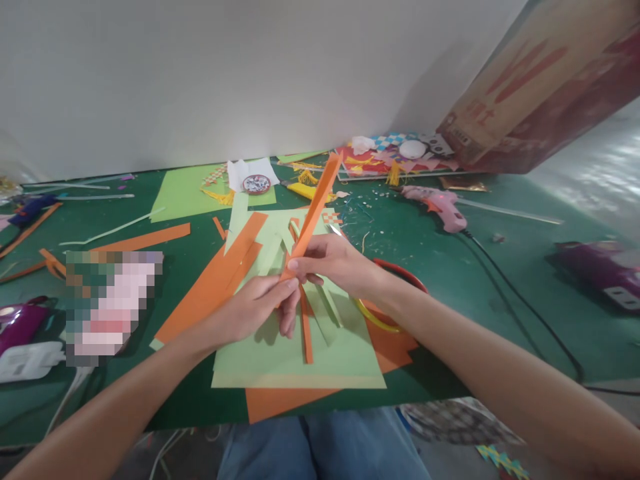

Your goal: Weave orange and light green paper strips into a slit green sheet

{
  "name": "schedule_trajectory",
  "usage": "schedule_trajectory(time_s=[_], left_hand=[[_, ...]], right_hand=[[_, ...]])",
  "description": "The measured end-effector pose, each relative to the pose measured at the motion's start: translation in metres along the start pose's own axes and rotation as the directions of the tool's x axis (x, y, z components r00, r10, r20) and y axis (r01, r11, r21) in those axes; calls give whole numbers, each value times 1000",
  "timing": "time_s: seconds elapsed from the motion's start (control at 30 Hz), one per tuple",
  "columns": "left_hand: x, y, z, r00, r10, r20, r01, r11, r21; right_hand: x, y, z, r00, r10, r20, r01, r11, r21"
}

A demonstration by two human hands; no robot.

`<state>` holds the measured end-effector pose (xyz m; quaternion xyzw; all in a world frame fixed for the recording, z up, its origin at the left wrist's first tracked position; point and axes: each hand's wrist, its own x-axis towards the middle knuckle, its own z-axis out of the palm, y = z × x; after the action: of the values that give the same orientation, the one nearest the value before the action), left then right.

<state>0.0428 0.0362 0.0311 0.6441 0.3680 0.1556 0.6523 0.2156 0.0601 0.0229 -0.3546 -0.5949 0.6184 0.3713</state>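
Note:
Between both hands, above the middle of the table, is an orange paper strip (320, 200) that slants up and away. My left hand (267, 300) pinches its lower end between thumb and fingers. My right hand (330, 260) grips the strip just above, thumb on top. Under the hands lie light green paper sheets (260, 363), with a narrow orange strip (307, 327) and a pale green strip (330, 303) hanging or lying there; I cannot tell which. Scissors with a red and yellow handle (385, 323) sit partly hidden under my right forearm.
Orange paper (200, 300) lies left of the sheets. A pink glue gun (440, 207) with a black cord rests at the right. Toward the back are a yellow cutter (305, 191), a round patterned piece (257, 184) and a cardboard bag (545, 87). A white charger (30, 362) is at left.

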Motion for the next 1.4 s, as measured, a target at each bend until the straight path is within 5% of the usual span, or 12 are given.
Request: schedule_trajectory(time_s=[0.5,1.0,1.4], left_hand=[[0,1,3,995,16,-96,-7,996,92],[0,0,2,998,18,-66,-8,988,156],[-1,-1,3,996,5,-87,-3,999,34]], right_hand=[[1,2,2,1000,-12,19,12,1000,19],[1,3,1,999,-23,27,22,999,30],[2,3,1,999,-5,-35,5,1000,7]])
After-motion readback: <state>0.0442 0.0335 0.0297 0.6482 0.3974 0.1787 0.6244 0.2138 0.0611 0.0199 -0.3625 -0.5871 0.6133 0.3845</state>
